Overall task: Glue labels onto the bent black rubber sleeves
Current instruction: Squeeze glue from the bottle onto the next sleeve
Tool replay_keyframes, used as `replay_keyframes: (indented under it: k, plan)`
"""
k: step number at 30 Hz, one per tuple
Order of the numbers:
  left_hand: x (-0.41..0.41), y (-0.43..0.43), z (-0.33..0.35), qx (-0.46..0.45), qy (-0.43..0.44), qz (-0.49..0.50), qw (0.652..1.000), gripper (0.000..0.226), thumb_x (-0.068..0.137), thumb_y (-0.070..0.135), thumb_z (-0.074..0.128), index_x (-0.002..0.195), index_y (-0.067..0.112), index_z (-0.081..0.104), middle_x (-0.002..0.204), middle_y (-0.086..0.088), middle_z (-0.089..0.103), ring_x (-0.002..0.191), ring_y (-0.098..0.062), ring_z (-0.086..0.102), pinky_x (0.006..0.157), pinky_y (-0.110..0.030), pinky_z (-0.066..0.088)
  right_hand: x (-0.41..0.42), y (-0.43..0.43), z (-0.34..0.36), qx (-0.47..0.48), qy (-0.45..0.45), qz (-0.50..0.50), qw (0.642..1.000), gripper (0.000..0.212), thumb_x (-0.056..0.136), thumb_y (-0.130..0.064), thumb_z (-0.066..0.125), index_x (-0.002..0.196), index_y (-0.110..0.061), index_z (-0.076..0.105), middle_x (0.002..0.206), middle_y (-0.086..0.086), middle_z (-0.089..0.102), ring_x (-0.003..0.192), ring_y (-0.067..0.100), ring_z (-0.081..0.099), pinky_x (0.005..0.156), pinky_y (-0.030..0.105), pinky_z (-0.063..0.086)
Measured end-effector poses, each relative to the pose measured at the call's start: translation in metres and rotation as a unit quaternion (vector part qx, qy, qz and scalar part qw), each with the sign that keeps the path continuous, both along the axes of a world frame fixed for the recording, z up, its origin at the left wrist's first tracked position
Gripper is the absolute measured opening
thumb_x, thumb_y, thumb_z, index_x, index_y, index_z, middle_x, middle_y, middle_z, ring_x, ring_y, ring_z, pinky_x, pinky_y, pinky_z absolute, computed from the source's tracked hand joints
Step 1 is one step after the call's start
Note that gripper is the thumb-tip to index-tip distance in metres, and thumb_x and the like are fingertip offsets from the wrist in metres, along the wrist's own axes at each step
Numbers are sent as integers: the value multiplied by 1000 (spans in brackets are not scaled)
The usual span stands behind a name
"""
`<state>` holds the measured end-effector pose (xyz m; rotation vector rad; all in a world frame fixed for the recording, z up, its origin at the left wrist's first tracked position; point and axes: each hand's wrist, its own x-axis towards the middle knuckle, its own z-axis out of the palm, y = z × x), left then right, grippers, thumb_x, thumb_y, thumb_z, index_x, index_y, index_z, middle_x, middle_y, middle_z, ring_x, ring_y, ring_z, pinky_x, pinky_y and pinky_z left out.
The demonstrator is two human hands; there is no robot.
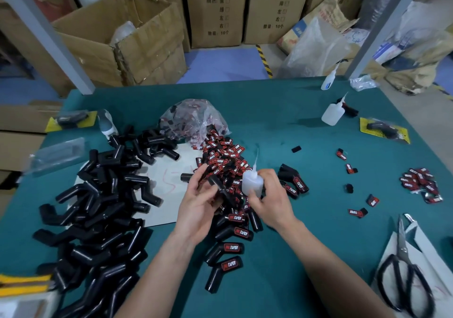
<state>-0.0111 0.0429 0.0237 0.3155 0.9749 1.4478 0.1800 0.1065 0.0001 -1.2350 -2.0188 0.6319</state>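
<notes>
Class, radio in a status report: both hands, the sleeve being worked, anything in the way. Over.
Left hand grips bent black sleeve. Right hand grips glue bottle, nozzle up. Loose label pile lies under and behind both hands.

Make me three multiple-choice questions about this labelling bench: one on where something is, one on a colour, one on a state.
1. Where do the scissors lie? A) on the sleeve pile B) on white paper at the table's near right C) in a cardboard box
2. What colour is the table cover? A) red B) white C) teal
3. What does the right grip hold? A) a glue bottle B) scissors C) nothing
Answers: B, the blades and black handles rest on the paper; C, teal cloth shows all round the parts; A, it clasps the bottle, nozzle up.
</notes>
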Motion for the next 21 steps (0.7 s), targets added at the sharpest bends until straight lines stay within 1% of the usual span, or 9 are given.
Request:
replay_keyframes:
  k: [1,3,6,9,12,15,18,19,21]
  plan:
    - [1,0,-1,1,-7,3,1000,54,88,5,68,138,25,62,115,-9,73,104,-21,70,97,-41,56,-2,-3,0,-36,15,9,999,48,85,-39,52,116,-3,54,103,2,58,84,8,50,69,19,40]
    - [3,3,-4,-1,-11,28,1000,40,86,9,69,125,16,67,106,-11,74,93,-17,73,87,-33,61,-3,-8,-1,-101,56,-2,993,48,84,-49,47,117,-15,49,92,-10,57,78,3,52,63,16,37]
    - [4,5,-13,11,6,54,998,23,82,10,72,103,8,64,94,-12,70,78,-15,72,77,-27,62,-4,-5,-3,-126,107,-21,986,50,85,-51,50,123,-20,50,94,-19,59,82,-1,57,66,13,42]
    - [1,5,-25,39,81,43,995,32,74,7,88,97,16,67,102,-7,71,93,-22,73,87,-33,61,-5,-2,-3,-133,137,-16,981,39,87,-50,58,123,-34,57,99,-24,64,83,3,60,70,18,47]
    - [-3,3,-32,59,231,35,971,34,80,11,79,106,32,73,113,0,75,109,-30,71,99,-39,56,-4,2,1,-174,229,-37,957,27,79,-46,73,105,-49,63,97,-20,69,80,6,64,71,24,53]
    - [-7,1,-41,65,366,63,926,35,90,19,76,114,44,73,121,6,72,118,-17,67,103,-27,51,0,9,2,-216,369,-67,902,26,74,-36,79,99,-34,73,89,-8,73,73,8,63,64,22,52]
    - [-8,2,-49,25,343,101,933,35,93,11,77,111,41,75,113,8,76,108,-12,70,96,-25,55,3,13,2,-260,526,-88,805,18,82,-21,69,99,-15,67,80,1,69,54,10,49,48,21,42]
    - [-7,3,-51,22,333,103,937,36,92,7,77,110,38,76,110,6,77,104,-12,71,93,-25,56,4,14,3,-261,550,-98,787,18,84,-20,66,99,-11,62,77,2,68,52,12,49,45,23,41]
    - [-6,2,-52,34,333,100,937,40,89,0,78,108,35,77,108,2,78,101,-14,72,91,-21,55,6,14,6,-239,558,-105,787,15,88,-19,61,98,-9,59,76,4,68,53,15,53,44,25,42]
